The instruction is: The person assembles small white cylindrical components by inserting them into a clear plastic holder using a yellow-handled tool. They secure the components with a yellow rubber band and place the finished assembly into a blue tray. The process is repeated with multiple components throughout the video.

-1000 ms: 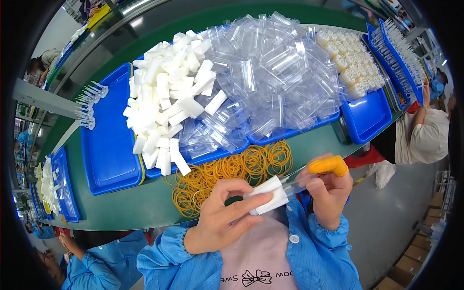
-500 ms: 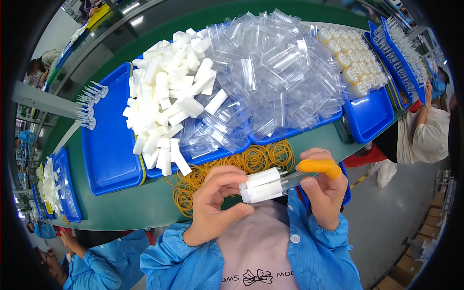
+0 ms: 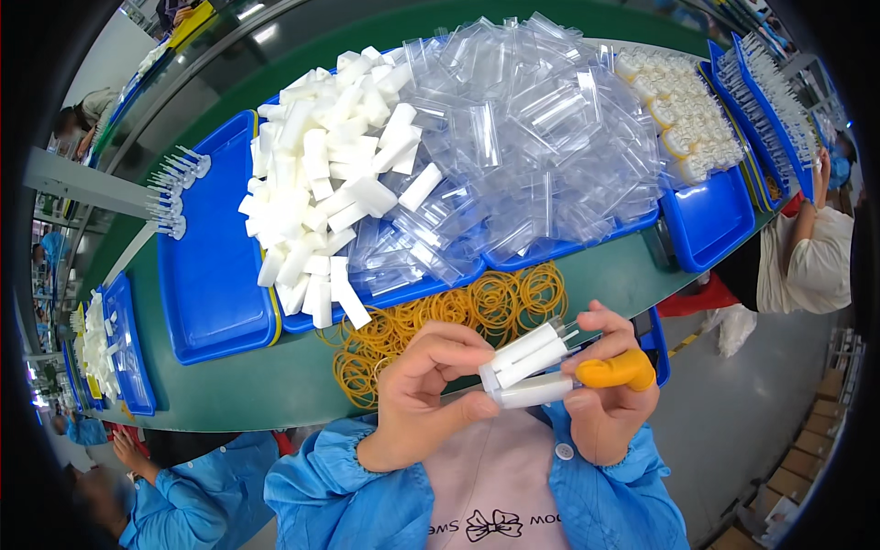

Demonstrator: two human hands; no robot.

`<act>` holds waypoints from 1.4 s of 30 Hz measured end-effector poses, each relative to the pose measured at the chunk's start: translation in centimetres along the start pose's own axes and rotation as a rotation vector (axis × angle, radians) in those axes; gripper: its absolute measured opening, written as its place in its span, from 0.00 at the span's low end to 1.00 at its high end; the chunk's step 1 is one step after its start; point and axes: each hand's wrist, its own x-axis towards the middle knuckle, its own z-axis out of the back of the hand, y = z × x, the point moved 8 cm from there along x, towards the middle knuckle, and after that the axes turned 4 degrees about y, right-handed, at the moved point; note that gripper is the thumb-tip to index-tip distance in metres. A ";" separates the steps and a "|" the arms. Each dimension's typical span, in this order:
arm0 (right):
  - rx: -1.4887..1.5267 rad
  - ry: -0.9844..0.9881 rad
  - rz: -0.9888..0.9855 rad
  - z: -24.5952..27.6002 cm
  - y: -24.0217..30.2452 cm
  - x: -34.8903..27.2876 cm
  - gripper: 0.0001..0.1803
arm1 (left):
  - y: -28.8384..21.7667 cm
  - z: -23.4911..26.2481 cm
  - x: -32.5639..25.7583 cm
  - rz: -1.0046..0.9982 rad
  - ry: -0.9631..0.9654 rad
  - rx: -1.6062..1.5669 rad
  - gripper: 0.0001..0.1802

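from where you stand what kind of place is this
Probably a factory packing line: a long green conveyor belt carries blue plastic trays heaped with white foam blocks and clear plastic sleeves, and other workers sit alongside.

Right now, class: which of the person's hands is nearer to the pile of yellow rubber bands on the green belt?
Left. The left hand lies just below the rubber bands, overlapping the pile's lower edge in view. The right hand sits to the pile's lower right, clear of most bands.

Heap of clear plastic sleeve packages [image 3: 541, 137] on blue trays [image 3: 706, 229].
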 end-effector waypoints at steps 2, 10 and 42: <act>0.007 -0.016 -0.008 0.1 -0.1 -0.1 0.11 | 0.0 -0.3 0.0 0.008 0.009 -0.015 0.21; 0.014 0.134 -0.046 2.0 -0.8 2.2 0.21 | 0.4 0.7 -0.2 0.105 -0.032 -0.014 0.28; 0.178 -0.298 -0.322 7.0 -5.7 0.1 0.13 | 0.9 0.9 -0.6 0.142 -0.107 -0.131 0.24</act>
